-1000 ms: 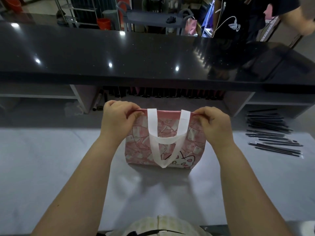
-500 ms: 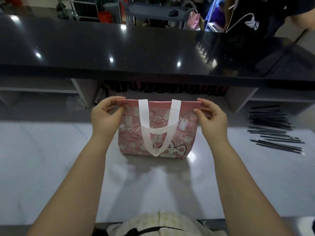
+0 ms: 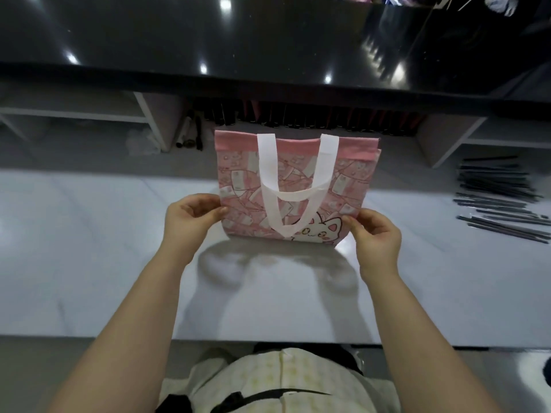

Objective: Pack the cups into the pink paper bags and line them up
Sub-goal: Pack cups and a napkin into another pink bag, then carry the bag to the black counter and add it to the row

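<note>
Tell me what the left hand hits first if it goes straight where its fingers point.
The pink bag: the left hand points right, fingertips at the bag's lower left edge, apparently pinching it. Nothing lies between.

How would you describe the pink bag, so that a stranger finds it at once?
On the white marble counter below the glossy black ledge stands the pink paper bag, its lower corners held by the left hand and right hand. Unlike the thin black sticks at the right, it has white handles and a cartoon cat.
</note>
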### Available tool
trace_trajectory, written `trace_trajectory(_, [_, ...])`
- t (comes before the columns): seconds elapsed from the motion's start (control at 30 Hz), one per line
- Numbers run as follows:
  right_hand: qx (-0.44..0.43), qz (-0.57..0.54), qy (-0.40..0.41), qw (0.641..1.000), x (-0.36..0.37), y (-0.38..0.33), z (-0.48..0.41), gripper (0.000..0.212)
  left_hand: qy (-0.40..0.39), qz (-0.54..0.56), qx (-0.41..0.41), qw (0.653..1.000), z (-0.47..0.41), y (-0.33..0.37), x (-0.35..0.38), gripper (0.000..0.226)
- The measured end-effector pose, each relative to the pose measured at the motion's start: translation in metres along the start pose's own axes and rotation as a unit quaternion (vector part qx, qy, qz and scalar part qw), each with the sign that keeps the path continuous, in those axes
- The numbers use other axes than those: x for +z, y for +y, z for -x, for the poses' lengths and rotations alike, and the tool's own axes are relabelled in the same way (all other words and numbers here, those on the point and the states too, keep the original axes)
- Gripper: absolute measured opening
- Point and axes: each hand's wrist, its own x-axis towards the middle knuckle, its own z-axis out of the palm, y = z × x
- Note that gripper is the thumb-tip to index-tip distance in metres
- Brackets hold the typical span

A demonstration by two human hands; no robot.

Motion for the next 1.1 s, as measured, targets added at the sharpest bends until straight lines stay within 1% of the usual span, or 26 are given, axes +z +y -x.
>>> trace_trajectory(0.13, [-0.004,0.003,0.016,1.0,0.002,0.003,0.007,0.028,0.008,-0.005,0.011,1.0,0.006,-0.005,0.005,0.021])
trace_trajectory(0.27, [0.028,0.033,0.027,0.999,-0.003,0.015,0.013,0.026,0.013,-0.106,0.026,0.994,0.016,-0.018,0.002,0.022])
trace_trajectory(0.37, [0.044,0.043,0.034,0.998,-0.004,0.022,0.019,0.025,0.034,-0.097,0.015,0.995,0.023,-0.024,0.003,0.019])
trace_trajectory(0.47, [0.04,0.042,0.032,0.998,0.002,0.017,0.017,0.029,0.044,-0.092,0.011,0.995,0.023,-0.021,0.005,0.021])
trace_trajectory(0.63, [0.034,0.03,-0.007,0.999,0.012,0.007,0.013,0.034,0.076,-0.06,0.006,0.995,0.029,-0.014,0.001,0.024])
trace_trajectory(0.77, [0.062,0.005,-0.064,0.996,0.022,-0.001,0.014,0.033,0.143,-0.047,0.016,0.988,0.041,-0.008,-0.005,0.022])
trace_trajectory(0.9, [0.062,-0.007,-0.129,0.99,0.037,-0.018,0.015,0.032,0.224,-0.022,0.017,0.974,0.065,0.001,-0.012,0.021])
trace_trajectory(1.03, [0.08,-0.023,-0.184,0.979,0.057,-0.036,0.03,0.027,0.314,-0.007,0.006,0.949,0.113,0.011,-0.024,0.013])
trace_trajectory(1.1, [0.087,-0.051,-0.218,0.971,0.071,-0.046,0.041,0.025,0.366,0.01,0.015,0.93,0.138,0.02,-0.035,0.015])
